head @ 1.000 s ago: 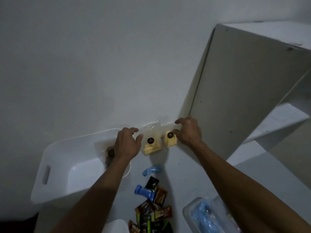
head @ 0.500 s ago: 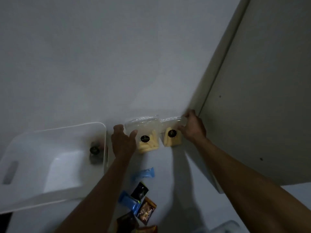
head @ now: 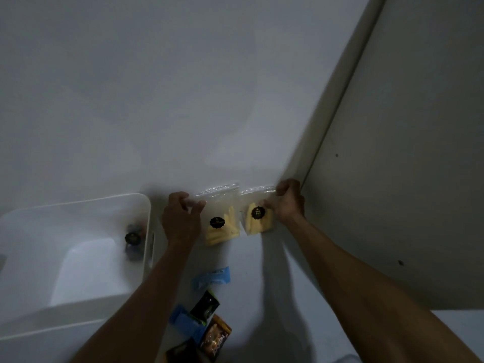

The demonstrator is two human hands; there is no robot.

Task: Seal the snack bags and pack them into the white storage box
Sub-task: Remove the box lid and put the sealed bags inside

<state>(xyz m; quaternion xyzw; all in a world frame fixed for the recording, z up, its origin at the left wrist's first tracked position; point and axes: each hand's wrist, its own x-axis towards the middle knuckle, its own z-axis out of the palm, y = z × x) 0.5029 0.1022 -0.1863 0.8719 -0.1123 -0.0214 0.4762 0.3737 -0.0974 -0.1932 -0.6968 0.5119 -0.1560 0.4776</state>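
Head view: sealing step in hand. Two clear snack bags with yellow sticks lean against the wall on the counter [head: 262, 271], side by side: left bag [head: 222, 226], right bag [head: 258, 218], each with a black round sticker. Left hand [head: 180, 218] sits at the left bag's top left corner, fingers curled; looks like a pinch on the plastic edge, not fully clear. Right hand [head: 288, 203] grips the right bag's top right corner, fingers curled round the zip strip. Next move likely calls for running the pinch along each top strip until closed, then lifting the bags left into the box.

White storage box [head: 78, 258] stands just left of the left hand; one dark bag with a black sticker [head: 133, 238] lies inside by the right wall, rest of the interior looks bare. Loose on the counter nearer the camera: blue wrapper [head: 213, 277], black pouch [head: 205, 306], brown pouch [head: 216, 336].
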